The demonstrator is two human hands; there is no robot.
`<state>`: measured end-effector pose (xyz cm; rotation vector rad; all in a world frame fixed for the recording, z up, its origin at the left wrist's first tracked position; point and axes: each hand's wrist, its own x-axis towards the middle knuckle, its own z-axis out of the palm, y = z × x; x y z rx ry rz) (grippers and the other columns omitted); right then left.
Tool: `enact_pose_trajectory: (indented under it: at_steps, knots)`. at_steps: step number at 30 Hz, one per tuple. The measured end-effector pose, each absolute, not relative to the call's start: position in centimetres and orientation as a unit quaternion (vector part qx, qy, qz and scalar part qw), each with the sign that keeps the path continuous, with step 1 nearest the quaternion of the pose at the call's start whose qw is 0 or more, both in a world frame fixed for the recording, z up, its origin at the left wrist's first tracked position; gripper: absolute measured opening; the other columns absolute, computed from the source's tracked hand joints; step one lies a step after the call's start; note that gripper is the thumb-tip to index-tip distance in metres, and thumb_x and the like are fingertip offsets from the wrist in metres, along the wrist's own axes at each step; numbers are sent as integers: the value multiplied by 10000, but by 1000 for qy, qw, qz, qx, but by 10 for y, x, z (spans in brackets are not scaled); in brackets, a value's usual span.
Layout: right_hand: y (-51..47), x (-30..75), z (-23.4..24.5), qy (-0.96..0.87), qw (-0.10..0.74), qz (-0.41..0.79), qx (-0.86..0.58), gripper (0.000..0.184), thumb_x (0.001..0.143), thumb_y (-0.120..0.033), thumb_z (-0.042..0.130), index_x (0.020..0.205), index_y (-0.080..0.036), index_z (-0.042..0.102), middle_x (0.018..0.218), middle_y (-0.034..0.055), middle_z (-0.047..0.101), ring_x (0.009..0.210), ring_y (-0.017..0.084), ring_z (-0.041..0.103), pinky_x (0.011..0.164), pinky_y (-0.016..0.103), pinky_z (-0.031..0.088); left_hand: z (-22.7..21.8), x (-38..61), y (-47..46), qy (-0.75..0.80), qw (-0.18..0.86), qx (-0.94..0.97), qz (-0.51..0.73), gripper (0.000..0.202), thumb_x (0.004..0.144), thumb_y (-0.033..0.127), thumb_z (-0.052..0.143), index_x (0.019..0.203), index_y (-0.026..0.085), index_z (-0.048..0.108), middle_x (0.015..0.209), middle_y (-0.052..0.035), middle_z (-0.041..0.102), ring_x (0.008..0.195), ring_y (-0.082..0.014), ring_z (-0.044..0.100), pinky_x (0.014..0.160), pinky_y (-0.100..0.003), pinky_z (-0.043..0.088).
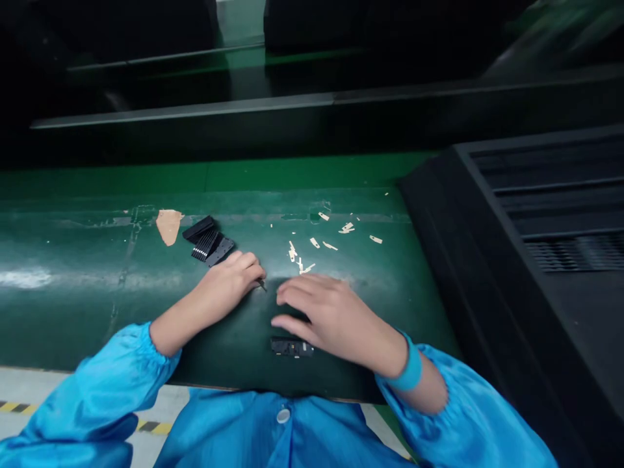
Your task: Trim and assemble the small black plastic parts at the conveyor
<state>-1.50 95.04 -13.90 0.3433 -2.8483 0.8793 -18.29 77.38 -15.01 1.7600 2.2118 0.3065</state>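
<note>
My left hand (234,276) is low over the green table with its fingers curled together. A small, thin, dark piece (262,284) sticks out from its fingertips; its kind is not clear. Just beyond that hand lies a small pile of black plastic parts (207,240), some with a ribbed edge. My right hand (324,309) has its thumb and fingers apart, with nothing visible between them. Below its thumb, near the table's front edge, lies a flat black module (291,347) with small fittings on its face.
Several small cream-coloured slips (314,243) lie scattered beyond my right hand. A torn tan scrap (169,226) is at the left on the green table (73,260). A large black slatted box (468,260) borders the right side, and a dark ledge (244,136) runs along the back.
</note>
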Motion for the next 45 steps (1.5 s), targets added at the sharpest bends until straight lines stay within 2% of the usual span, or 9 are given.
enact_pose_trajectory:
  at_steps: [6,11,15,22,25,31,35,40,45]
  knots:
    - [955,-44,-171,-902,118,415,15,64,972,-235,646,910,-219,652,859,12,698,778,162,654,730,289,504,-145,-196,775,773,219,586,105,110,968,181,586,873,194,641,915,-39,612,910,-220,582,803,-328,495]
    - [945,-42,-178,-836,140,522,-96,181,888,-245,746,1055,-220,681,936,17,741,766,147,691,718,269,548,-147,-186,793,784,243,476,317,115,982,251,573,908,190,636,910,-33,639,840,-170,634,745,-279,521]
    - [954,-43,-172,-763,196,591,-171,38,911,-200,679,912,-217,713,808,-5,749,693,138,702,680,254,571,-159,-170,819,741,318,336,486,178,927,359,657,943,182,655,850,-19,668,677,-133,637,566,-226,540]
    - [969,-41,-175,-868,361,326,-103,147,949,-128,628,951,-218,745,922,71,748,855,204,688,793,356,565,-168,-152,830,678,379,234,584,383,933,503,628,967,141,747,878,-81,743,707,-165,699,492,-213,575]
    - [964,-39,-177,-889,343,298,-54,171,945,-122,636,1010,-221,760,982,94,754,872,221,673,789,393,557,-168,-153,828,649,417,233,592,381,951,493,620,989,143,768,861,-66,760,620,-125,684,528,-206,584]
    - [970,-40,-174,-784,249,556,-121,157,963,-208,638,1052,-258,757,1008,57,747,906,182,709,794,335,590,-173,-161,828,621,454,199,607,352,904,479,684,951,136,744,910,-103,781,790,-196,760,480,-186,568]
    - [971,-40,-179,-739,203,613,-194,184,921,-289,699,1095,-236,729,967,47,758,779,168,703,707,310,584,-172,-156,828,628,471,227,576,297,907,437,672,890,142,694,861,-80,767,664,-154,737,446,-179,554]
    - [965,-40,-181,-798,241,517,-193,86,936,-202,671,996,-224,729,833,17,736,724,158,679,685,303,562,-165,-153,827,648,473,247,544,236,916,355,640,844,137,694,693,-21,717,437,-69,596,421,-164,522]
    - [967,-37,-175,-903,314,287,-66,109,968,-166,651,982,-223,744,949,66,760,863,211,686,761,382,534,-168,-156,825,672,450,241,536,250,937,355,583,848,148,692,740,-38,726,542,-125,673,421,-192,528]
